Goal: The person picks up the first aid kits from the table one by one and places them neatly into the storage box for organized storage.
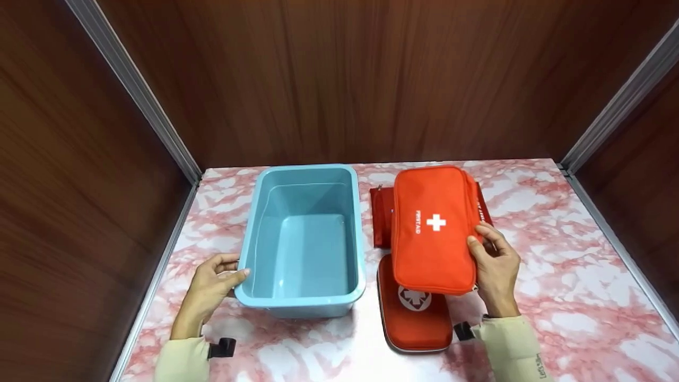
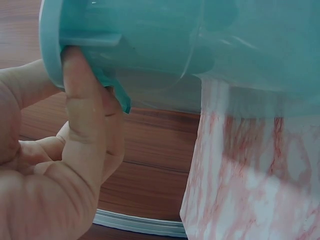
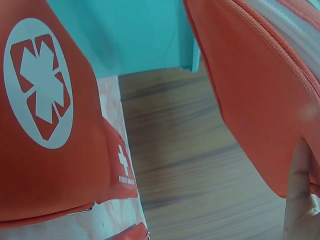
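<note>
My left hand [image 1: 209, 286] pinches the left rim of a light blue plastic bin [image 1: 299, 302]. In the left wrist view, fingers [image 2: 80, 95] curl under the bin's lip [image 2: 50, 45]. With my right hand [image 1: 496, 265] I grip the right edge of an orange-red first aid pouch [image 1: 435, 254], marked with a white cross. It hangs above a red zip case [image 1: 419, 331] with a round white emblem, and partly hides a darker red pouch [image 1: 381, 217] behind. In the right wrist view the held pouch [image 3: 250, 85] is apart from the case [image 3: 50, 175].
A pink and white marbled tabletop [image 1: 573, 276] lies under everything. Brown wood-look panels [image 1: 329, 79] stand at the back and both sides, with metal strips [image 1: 132, 79] along the corners. The bin stands left of the red pouches.
</note>
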The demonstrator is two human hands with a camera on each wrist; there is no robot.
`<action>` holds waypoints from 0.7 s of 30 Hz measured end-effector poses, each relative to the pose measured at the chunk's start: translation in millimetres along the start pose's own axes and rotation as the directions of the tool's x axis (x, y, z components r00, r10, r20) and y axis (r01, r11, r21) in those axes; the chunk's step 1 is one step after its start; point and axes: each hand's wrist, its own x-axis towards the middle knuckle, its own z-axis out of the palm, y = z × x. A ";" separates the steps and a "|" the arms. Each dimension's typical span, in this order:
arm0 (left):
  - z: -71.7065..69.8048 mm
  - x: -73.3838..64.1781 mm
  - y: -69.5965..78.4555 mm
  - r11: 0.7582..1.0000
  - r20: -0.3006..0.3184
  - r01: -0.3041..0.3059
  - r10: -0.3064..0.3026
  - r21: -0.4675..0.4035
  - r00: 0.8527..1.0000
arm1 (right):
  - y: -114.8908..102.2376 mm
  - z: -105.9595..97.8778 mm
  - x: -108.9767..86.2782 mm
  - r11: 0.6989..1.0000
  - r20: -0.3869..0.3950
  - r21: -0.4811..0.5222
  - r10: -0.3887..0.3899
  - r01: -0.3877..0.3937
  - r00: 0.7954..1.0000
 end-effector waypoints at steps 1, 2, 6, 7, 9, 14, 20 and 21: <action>0.1 0.0 0.2 1.000 -0.003 -0.002 0.002 0.001 1.000 | -0.2 0.6 0.0 1.000 0.002 -0.002 -0.001 0.001 1.000; 0.2 0.1 0.2 1.000 -0.004 -0.004 0.004 0.000 1.000 | -0.3 1.1 0.1 1.000 0.005 -0.001 -0.001 0.001 1.000; 0.6 -0.5 -1.0 1.000 -0.005 -0.003 0.003 -0.007 1.000 | -0.4 1.7 -1.0 1.000 0.008 -0.019 0.004 -0.004 1.000; 0.5 -0.9 -1.5 1.000 -0.003 -0.002 0.002 -0.008 1.000 | -0.4 1.8 -1.5 1.000 0.007 -0.021 0.006 -0.005 1.000; 0.5 -1.1 -2.4 1.000 0.003 -0.002 0.002 -0.009 1.000 | -0.1 1.8 -2.2 1.000 0.005 -0.026 0.009 -0.009 1.000; 0.9 0.3 -2.6 1.000 0.005 -0.009 0.009 -0.011 1.000 | -0.1 4.0 -2.4 1.000 0.013 -0.014 0.016 -0.016 1.000; 0.3 2.1 -1.9 1.000 0.002 -0.004 0.004 -0.016 1.000 | -0.9 7.8 -2.4 1.000 0.012 -0.015 0.026 -0.026 1.000; 0.1 2.1 -1.8 1.000 0.000 -0.004 0.004 -0.018 1.000 | -1.2 8.2 -2.3 1.000 0.013 -0.012 0.027 -0.027 1.000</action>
